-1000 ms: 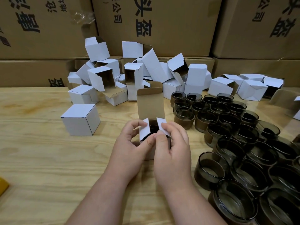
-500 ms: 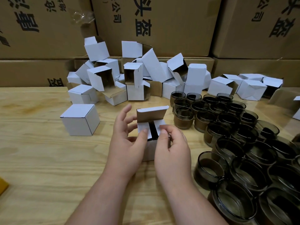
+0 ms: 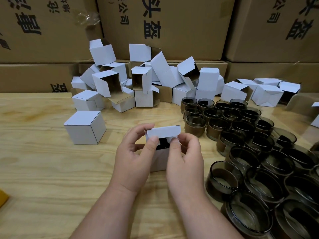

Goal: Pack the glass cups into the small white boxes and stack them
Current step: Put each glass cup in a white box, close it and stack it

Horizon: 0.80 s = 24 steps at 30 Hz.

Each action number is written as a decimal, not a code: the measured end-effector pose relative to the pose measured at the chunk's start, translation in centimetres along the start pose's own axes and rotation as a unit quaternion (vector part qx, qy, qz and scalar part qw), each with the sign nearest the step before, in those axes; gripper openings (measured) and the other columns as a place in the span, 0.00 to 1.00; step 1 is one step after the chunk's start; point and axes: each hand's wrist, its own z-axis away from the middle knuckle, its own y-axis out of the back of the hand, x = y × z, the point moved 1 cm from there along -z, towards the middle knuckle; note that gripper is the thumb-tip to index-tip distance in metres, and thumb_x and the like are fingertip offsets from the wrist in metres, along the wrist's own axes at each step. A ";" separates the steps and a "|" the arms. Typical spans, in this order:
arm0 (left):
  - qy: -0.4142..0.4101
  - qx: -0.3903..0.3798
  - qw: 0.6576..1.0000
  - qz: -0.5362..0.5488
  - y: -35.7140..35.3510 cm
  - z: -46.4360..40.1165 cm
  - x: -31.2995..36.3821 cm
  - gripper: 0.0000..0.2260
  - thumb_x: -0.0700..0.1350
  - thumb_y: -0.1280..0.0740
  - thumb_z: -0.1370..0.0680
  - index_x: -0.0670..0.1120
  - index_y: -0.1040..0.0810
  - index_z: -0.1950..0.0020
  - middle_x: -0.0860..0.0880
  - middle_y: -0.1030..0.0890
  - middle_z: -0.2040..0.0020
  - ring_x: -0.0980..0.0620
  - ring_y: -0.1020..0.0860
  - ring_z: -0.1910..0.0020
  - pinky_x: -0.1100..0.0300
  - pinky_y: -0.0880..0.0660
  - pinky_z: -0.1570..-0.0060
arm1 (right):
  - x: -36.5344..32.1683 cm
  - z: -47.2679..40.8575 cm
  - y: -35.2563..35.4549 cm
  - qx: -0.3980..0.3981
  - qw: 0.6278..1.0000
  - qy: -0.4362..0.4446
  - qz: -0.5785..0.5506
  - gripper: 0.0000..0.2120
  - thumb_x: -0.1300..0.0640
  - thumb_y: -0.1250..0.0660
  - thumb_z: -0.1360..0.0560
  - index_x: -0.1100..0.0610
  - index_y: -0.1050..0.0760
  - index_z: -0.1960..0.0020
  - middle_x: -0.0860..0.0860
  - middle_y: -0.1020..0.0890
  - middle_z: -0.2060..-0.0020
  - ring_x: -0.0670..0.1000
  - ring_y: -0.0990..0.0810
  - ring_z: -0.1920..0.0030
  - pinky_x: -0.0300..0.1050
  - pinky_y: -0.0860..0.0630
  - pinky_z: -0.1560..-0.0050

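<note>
A small white box (image 3: 159, 159) stands on the wooden table (image 3: 43, 161) in front of me, with something dark showing inside through the gap under its lid. My left hand (image 3: 133, 157) grips its left side, thumb on the left side flap. My right hand (image 3: 185, 157) holds the right side, thumb on the right flap. The lid flap (image 3: 163, 131) is folded forward over the opening, almost down. One closed white box (image 3: 85, 127) sits to the left. Several smoky glass cups (image 3: 245, 152) crowd the right of the table.
A heap of open, empty white boxes (image 3: 143, 83) lies along the back of the table, in front of large brown cartons (image 3: 165, 23). More white boxes (image 3: 265, 94) lie at the back right. A yellow object (image 3: 3, 197) pokes in at the left edge.
The lid flap, upright a second ago, has folded forward and down over the box. Both thumbs pressed the side flaps inward and stayed there.
</note>
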 end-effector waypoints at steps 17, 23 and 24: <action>-0.077 0.038 0.992 -0.095 0.1 -0.2 -0.3 0.14 0.42 0.31 0.26 0.62 0.19 0.49 0.64 0.18 0.43 0.58 0.21 0.37 0.56 0.22 0.48 | 0.2 0.1 0.1 -0.021 0.998 0.049 0.019 0.13 0.54 0.38 0.18 0.41 0.25 0.36 0.42 0.20 0.41 0.41 0.22 0.42 0.31 0.25 0.49; -0.062 0.038 0.994 -0.081 0.0 -0.2 -0.4 0.09 0.42 0.30 0.29 0.57 0.20 0.56 0.62 0.18 0.47 0.57 0.21 0.38 0.42 0.21 0.45 | 0.1 0.0 0.2 -0.011 0.999 0.042 0.017 0.09 0.55 0.37 0.18 0.44 0.24 0.41 0.44 0.19 0.43 0.42 0.20 0.45 0.32 0.24 0.50; -0.060 0.036 0.994 -0.080 0.0 -0.2 -0.5 0.09 0.42 0.30 0.29 0.57 0.20 0.57 0.61 0.18 0.47 0.57 0.21 0.38 0.43 0.21 0.45 | 0.1 0.0 0.2 -0.011 0.999 0.039 0.016 0.08 0.54 0.37 0.18 0.44 0.24 0.42 0.44 0.19 0.43 0.42 0.20 0.45 0.32 0.24 0.50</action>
